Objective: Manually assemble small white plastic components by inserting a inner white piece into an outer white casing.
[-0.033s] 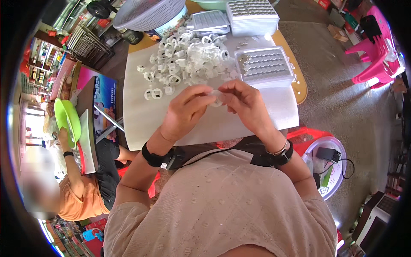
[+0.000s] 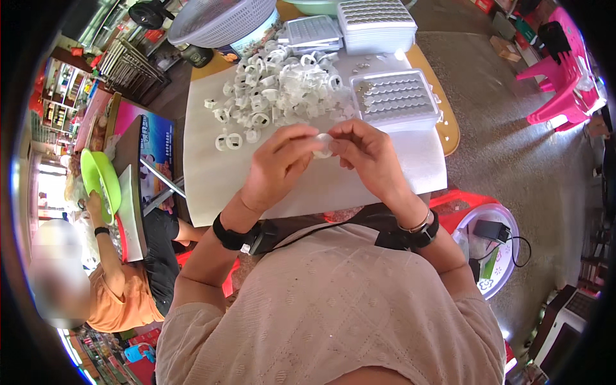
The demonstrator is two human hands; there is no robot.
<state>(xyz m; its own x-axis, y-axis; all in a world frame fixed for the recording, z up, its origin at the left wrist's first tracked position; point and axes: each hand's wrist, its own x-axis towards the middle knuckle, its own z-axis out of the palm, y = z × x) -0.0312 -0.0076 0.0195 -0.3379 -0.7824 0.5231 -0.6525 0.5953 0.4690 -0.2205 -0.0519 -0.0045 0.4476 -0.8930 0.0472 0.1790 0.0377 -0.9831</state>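
A small whitish translucent round plastic piece [image 2: 323,146] is pinched between the fingertips of both hands above the white table covering [image 2: 218,176]. My left hand [image 2: 279,160] holds it from the left with thumb and fingers. From the other side, my right hand [image 2: 371,154] grips it with thumb and forefinger. The fingertips hide part of the piece. Just beyond the hands lies a heap of white ring-shaped plastic pieces [image 2: 276,90], some with dark marks. A shallow box with rows of wavy-edged slots [image 2: 398,96] sits beyond my right hand.
At the back stand stacked white trays [image 2: 375,29] and a grey perforated basket [image 2: 224,22]. On the left a co-worker in an orange top [image 2: 122,295] reaches into a green basin [image 2: 101,176]. A lilac tub [image 2: 507,256] and pink chairs [image 2: 564,83] are on the right.
The pinched piece looks slightly turned between my fingertips, and the left fingers have shifted a little. Otherwise the hands stay in place.
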